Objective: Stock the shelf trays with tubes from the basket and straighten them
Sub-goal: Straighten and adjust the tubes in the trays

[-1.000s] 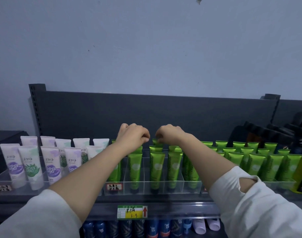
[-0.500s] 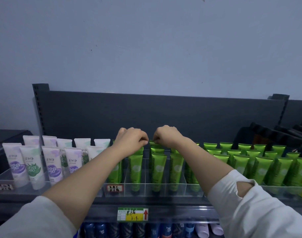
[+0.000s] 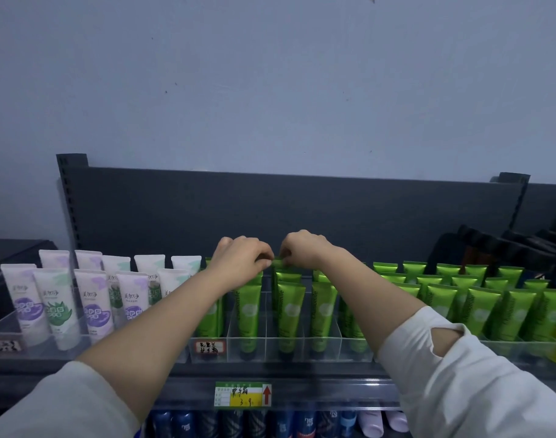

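Observation:
Green tubes (image 3: 289, 308) stand cap-down in rows inside a clear divided tray (image 3: 321, 346) on the top shelf. My left hand (image 3: 238, 260) and my right hand (image 3: 305, 251) reach over the tray side by side. Both pinch the flat top edge of the rearmost green tube (image 3: 278, 263) in the middle lane, left hand at its left corner, right hand at its right. The lower part of that tube is hidden behind the tubes in front. The basket is out of view.
White tubes (image 3: 58, 298) with purple and green prints fill a clear tray on the left. More green tubes (image 3: 479, 298) fill the tray to the right. A dark back panel (image 3: 270, 210) rises behind. A price label (image 3: 243, 395) hangs on the shelf edge, dark bottles (image 3: 232, 425) below.
The view has shifted slightly right and down. Both hands have stayed at the back of the middle lane, drawing a little closer together on the rear tube's top edge.

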